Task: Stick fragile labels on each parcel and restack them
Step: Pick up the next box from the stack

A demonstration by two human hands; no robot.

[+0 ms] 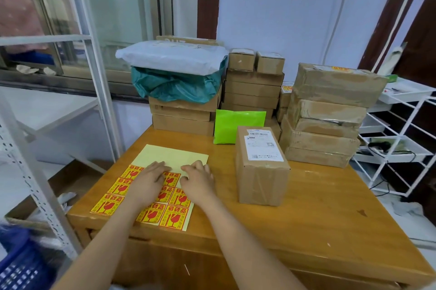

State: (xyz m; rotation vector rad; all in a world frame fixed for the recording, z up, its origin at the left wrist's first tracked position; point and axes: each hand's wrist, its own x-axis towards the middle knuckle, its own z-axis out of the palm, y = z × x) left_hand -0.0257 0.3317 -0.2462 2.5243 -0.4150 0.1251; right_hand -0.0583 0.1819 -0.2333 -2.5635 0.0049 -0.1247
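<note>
Right now I have both hands on the label sheet [165,167] lying flat on the counter [306,207]. My left hand [147,182] rests across the red-and-yellow labels with its fingers relaxed; my right hand [197,180] has its fingers curled at the sheet's bare upper part, though I cannot tell whether they pinch a label. The brown parcel [262,167] waits just beside the sheet, clear of the stacks [323,115] behind. My worry: a label could tear or fold onto itself if peeled carelessly, or the sheet could slide.
</note>
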